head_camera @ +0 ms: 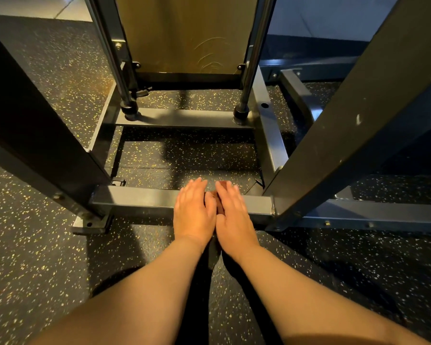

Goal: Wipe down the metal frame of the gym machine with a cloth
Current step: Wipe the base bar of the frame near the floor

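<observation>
Head view. Cloth [219, 206]: brown, mostly hidden, on the frame's low front crossbar [139, 197], pressed beneath both hands. Left hand [193, 215], right hand [234, 215]: side by side, touching; grip flat, fingers straight. Speckled floor [35, 245] below.

My left hand [193, 212] and right hand [234, 215] cover nearly all of the cloth [220, 207]; only a brown sliver shows between them. They also hide the middle of the crossbar [139, 197]. My fingertips [197, 182] are blurred. At 12 o'clock the guide rods [253, 58] run off the top edge, and at 6 o'clock my forearms [159, 282] are cut off.
</observation>
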`<state>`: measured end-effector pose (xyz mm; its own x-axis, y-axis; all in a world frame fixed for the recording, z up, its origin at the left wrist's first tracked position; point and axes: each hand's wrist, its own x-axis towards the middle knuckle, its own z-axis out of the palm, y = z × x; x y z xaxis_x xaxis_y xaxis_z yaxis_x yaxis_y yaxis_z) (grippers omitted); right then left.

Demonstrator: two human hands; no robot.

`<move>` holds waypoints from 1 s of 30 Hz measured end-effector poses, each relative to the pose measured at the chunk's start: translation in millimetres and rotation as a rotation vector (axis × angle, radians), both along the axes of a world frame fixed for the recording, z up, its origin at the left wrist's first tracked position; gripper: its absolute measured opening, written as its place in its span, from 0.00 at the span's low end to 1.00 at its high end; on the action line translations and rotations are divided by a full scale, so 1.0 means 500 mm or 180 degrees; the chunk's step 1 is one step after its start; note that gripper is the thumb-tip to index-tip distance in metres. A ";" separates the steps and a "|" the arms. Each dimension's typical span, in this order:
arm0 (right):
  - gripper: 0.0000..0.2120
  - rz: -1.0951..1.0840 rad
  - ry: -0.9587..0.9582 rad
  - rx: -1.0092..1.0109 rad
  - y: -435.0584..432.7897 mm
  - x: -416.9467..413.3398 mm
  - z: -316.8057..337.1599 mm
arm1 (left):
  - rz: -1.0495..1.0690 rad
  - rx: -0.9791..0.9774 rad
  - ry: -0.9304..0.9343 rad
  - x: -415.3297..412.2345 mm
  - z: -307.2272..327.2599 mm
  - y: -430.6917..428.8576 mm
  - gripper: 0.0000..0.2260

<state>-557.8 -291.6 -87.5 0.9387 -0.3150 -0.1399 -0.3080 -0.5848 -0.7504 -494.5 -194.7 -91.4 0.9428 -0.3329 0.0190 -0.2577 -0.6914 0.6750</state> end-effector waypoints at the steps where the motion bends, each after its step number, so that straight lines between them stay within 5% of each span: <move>1: 0.31 -0.0067 -0.0046 0.0186 -0.010 -0.004 0.001 | -0.0312 0.0006 -0.0079 0.000 -0.002 0.003 0.23; 4: 0.29 -0.0328 -0.0171 0.0410 -0.025 -0.026 0.004 | -0.1149 0.0263 -0.0067 0.003 -0.017 -0.012 0.24; 7: 0.32 -0.0582 -0.0100 0.0061 -0.054 -0.032 -0.002 | -0.1277 0.0790 -0.0281 -0.008 -0.025 -0.040 0.29; 13: 0.27 0.0200 0.0460 -0.1018 -0.113 -0.038 -0.002 | -0.1320 0.0702 -0.0612 0.011 -0.034 -0.005 0.27; 18: 0.29 -0.0169 0.0607 -0.1272 -0.064 -0.024 -0.010 | 0.0255 0.0033 -0.0388 0.067 -0.012 0.114 0.14; 21: 0.30 -0.0162 0.0671 -0.1319 -0.038 -0.005 -0.018 | 0.1574 0.0065 -0.0238 0.090 0.005 0.159 0.15; 23: 0.29 0.0002 0.0652 -0.1297 -0.019 0.011 -0.022 | 0.1888 0.0170 0.0129 0.086 0.012 0.132 0.15; 28: 0.28 0.0027 0.0697 -0.1461 0.009 0.041 -0.028 | -0.0166 0.0469 -0.0214 0.013 -0.009 0.033 0.22; 30: 0.29 0.0028 0.0722 -0.1575 0.013 0.045 -0.030 | -0.0383 0.0458 -0.0277 0.033 -0.006 0.060 0.23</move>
<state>-535.4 -285.0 -102.3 0.9051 -0.3868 -0.1764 -0.4237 -0.8546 -0.3000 -478.0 -164.8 -94.5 0.8929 -0.4482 0.0428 -0.3974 -0.7398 0.5429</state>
